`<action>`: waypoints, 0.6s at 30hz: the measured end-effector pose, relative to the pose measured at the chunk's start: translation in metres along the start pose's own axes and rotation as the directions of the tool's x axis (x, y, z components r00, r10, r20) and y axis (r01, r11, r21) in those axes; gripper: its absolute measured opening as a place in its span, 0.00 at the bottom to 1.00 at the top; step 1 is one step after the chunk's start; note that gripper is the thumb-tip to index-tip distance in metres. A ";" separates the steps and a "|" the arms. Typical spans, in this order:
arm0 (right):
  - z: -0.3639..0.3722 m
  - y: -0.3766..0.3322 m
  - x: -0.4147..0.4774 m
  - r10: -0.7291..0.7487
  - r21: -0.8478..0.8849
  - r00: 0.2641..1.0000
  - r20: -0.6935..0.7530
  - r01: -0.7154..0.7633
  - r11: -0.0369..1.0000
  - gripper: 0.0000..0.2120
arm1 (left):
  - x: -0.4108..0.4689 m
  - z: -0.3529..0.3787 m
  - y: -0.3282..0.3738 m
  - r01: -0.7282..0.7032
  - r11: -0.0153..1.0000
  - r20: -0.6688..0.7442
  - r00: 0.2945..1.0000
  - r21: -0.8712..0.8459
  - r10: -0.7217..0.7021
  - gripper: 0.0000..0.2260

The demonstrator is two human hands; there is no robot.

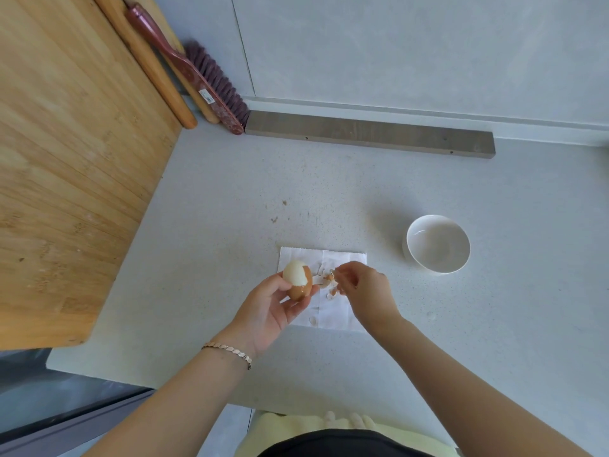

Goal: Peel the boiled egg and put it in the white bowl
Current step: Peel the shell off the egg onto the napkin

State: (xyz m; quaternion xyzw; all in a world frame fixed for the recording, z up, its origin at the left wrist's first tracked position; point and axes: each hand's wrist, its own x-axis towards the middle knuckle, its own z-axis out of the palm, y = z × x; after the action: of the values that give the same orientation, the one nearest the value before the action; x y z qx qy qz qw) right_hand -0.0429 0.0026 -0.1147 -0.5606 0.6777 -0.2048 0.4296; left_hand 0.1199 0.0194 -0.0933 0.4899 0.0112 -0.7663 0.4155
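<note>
No words or numbers can be read anywhere. The only print is on a small white sticker point(206, 95) on the back of the reddish brush point(192, 77) at eleven o'clock. Its marks are too small to make out.

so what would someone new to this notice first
The half-peeled egg, white on top and brown shell below, is held up in the left hand near the middle of the view. Just right of it the right hand hangs over shell bits scattered on a paper towel; whether it pinches one is unclear. The empty white bowl sits further right on the grey counter.
</note>
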 end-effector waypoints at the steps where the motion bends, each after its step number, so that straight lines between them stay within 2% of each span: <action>1: 0.001 0.001 0.000 -0.032 -0.084 0.998 0.044 0.036 0.996 0.11 | 0.000 0.000 0.000 0.009 1.000 0.009 1.000 0.006 -0.009 0.10; 4: 0.003 0.003 0.001 -0.129 -0.292 0.981 0.144 0.167 0.942 0.16 | -0.001 0.003 -0.001 0.020 0.999 0.040 0.999 0.043 -0.022 0.11; 7: 0.001 0.002 0.001 -0.231 -0.424 0.969 0.084 0.244 0.872 0.14 | 0.000 0.006 -0.002 0.013 0.994 0.040 0.999 0.109 -0.017 0.15; 8: 0.001 0.000 0.001 -0.247 -0.401 0.968 0.037 0.241 0.884 0.13 | 0.001 0.007 -0.003 0.007 0.993 0.034 0.999 0.120 -0.011 0.17; 10: -0.001 -0.009 -0.001 -0.180 -0.159 0.983 -0.029 0.174 0.972 0.12 | 0.003 0.007 -0.004 -0.009 0.991 0.016 1.000 0.131 0.007 0.19; 12: -0.003 -0.020 -0.004 -0.041 0.133 0.996 0.073 0.031 0.991 0.14 | 0.003 0.008 -0.004 -0.030 0.988 -0.010 0.999 0.152 0.032 0.19; 14: -0.003 -0.023 -0.006 -0.017 0.219 0.992 0.123 -0.011 0.976 0.15 | 0.003 0.010 -0.005 -0.051 0.981 -0.016 0.998 0.187 0.055 0.17; 18: 0.000 -0.020 -0.009 -0.055 0.277 0.997 0.045 0.040 0.960 0.10 | 0.003 0.014 -0.008 -0.092 0.953 -0.026 0.994 0.287 0.104 0.17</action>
State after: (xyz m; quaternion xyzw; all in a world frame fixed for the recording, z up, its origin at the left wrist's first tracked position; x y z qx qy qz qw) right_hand -0.0314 0.0054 -0.0962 -0.5167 0.6175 -0.2927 0.5157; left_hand 0.1043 0.0171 -0.0913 0.5602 -0.1153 -0.7281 0.3778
